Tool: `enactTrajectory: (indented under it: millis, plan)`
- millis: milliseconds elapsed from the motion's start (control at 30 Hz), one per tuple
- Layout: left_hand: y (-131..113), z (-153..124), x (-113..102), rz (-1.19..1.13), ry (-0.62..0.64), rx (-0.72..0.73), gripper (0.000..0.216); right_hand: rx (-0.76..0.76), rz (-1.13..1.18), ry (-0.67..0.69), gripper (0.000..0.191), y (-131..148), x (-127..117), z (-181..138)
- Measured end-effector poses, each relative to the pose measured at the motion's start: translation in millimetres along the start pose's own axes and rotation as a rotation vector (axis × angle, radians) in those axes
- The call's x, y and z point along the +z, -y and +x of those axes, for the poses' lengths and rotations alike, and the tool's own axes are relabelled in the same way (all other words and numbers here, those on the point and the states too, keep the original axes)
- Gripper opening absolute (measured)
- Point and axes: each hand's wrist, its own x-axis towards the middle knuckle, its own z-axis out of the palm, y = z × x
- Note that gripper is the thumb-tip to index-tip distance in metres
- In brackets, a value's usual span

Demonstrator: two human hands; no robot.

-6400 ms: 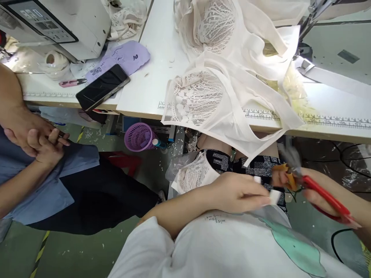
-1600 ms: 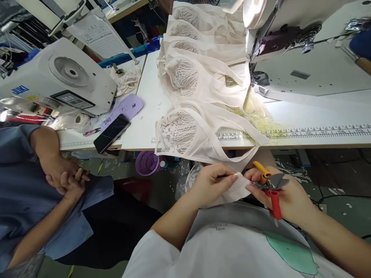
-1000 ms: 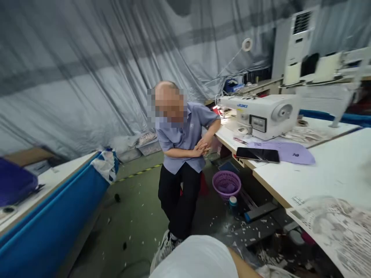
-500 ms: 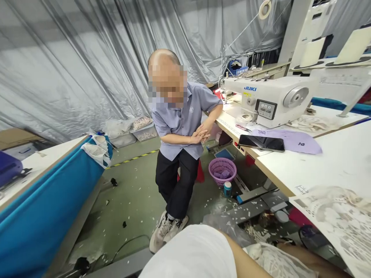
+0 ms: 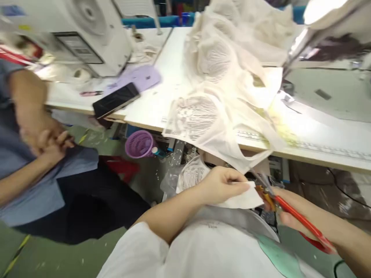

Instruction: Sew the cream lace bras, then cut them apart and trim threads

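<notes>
My left hand [image 5: 222, 184] is closed in a pinch on a small white fabric piece [image 5: 246, 197] held over my lap. My right hand [image 5: 292, 210] grips red-handled scissors [image 5: 295, 218], whose blades meet the right edge of that piece. Just above, a chain of cream lace bra cups [image 5: 203, 116] hangs off the white sewing table [image 5: 156, 104] and piles up toward the back. More lace lies in my lap [image 5: 189, 175]. The view is blurred by motion.
A seated person in a blue shirt, hands clasped [image 5: 43, 139], is at the left. A sewing machine [image 5: 87, 34], a black phone [image 5: 116, 100] and a purple paper [image 5: 136, 77] lie on the left table. A purple basket [image 5: 139, 143] stands on the floor. My sewing machine [image 5: 327, 42] is at the right.
The view has swung back from the seated person and the room down to my lap. My hands are in view again, holding the fabric piece and the scissors.
</notes>
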Motion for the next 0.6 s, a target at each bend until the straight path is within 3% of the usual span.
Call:
enactTrajectory:
  millis: [133, 267, 600]
  plan:
    - [-9, 4, 2, 0.022, -0.014, -0.067, 0.021, 0.097, 0.038, 0.105, 0.056, -10, 0, -13]
    - [-9, 9, 7, 0.096, -0.072, -0.093, 0.02, 0.075, -0.043, 0.095, 0.057, -13, -2, -12]
    - [-11, 16, 11, 0.123, -0.132, -0.117, 0.022, 0.248, -0.244, 0.136, 0.062, -15, -5, -14]
